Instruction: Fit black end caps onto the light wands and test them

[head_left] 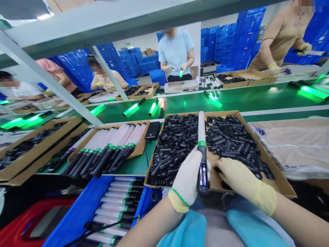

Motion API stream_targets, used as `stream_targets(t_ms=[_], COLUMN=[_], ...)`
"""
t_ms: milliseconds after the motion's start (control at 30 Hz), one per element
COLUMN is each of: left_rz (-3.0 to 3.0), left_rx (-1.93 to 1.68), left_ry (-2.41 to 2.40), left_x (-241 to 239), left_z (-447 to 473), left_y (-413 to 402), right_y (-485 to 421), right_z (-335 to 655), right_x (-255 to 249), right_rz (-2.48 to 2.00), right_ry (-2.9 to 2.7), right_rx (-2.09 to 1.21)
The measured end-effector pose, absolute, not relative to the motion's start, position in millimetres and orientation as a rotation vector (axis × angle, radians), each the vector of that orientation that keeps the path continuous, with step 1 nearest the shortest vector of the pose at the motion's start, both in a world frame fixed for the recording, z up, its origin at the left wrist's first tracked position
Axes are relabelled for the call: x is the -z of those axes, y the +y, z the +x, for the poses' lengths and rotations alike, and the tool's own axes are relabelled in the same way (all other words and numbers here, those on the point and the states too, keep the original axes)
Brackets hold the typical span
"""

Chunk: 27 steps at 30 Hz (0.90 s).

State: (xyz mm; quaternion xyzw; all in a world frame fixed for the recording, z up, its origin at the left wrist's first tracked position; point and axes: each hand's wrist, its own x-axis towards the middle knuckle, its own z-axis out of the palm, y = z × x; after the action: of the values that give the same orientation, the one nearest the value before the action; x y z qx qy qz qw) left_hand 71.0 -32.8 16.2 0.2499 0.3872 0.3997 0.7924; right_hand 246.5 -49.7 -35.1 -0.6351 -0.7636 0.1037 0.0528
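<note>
My left hand (189, 175), in a white glove over a yellow one, is closed round the black handle of a light stick (202, 137). The stick points away from me, with a clear tube and a green band. Batteries (204, 174) show in the open compartment of its handle. My right hand (236, 173), in a pale yellow glove, reaches into the cardboard tray (213, 159) at its near right. Its fingertips curl down by black plastic pieces (232, 137), and whatever they pinch is hidden. More black pieces (174, 147) fill the tray's left side.
Several light sticks (113, 140) lie in a carton on the left, with more in a blue bin (77, 209) below. Lit sticks lie on the green conveyor (185, 103). A metal frame bar (56, 75) slants across the left. People work opposite. A plastic-covered box (295, 144) stands right.
</note>
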Motion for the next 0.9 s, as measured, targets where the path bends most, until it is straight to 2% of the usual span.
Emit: stream_targets(t_ms=[67, 133, 233, 333, 467, 600, 900], left_rz=[0.532, 0.531, 0.536, 0.61, 0.846, 0.963, 0.824], left_rx=[-0.843, -0.837, -0.832, -0.89, -1.067, -1.088, -1.129], left_ry=[0.821, 0.812, 0.779, 0.755, 0.863, 0.947, 0.966], left_x=[-11.7, -7.4, -7.2, -19.0, -38.6, -36.5, -26.3], left_z=[71.5, 72.8, 78.2, 85.1, 86.0, 79.8, 88.6], left_y=[-34.7, -35.9, -37.8, -40.9, -44.4, -45.7, -45.0], right_y=[-48.0, -49.4, -59.1, -73.5, -88.9, -94.9, -93.9], right_z=[255.5, 267.1, 273.4, 259.5, 232.2, 220.8, 213.0], right_x=[33.6, 25.6, 2.3, -19.0, -22.0, -10.8, -10.1], right_rz=[-1.93, -1.844, -1.498, -1.242, -1.243, -1.316, -1.271], right_ry=[-2.26, -2.078, -1.572, -1.266, -1.333, -1.345, -1.159], right_rx=[-0.344, -0.527, -0.929, -1.076, -1.143, -1.084, -1.116])
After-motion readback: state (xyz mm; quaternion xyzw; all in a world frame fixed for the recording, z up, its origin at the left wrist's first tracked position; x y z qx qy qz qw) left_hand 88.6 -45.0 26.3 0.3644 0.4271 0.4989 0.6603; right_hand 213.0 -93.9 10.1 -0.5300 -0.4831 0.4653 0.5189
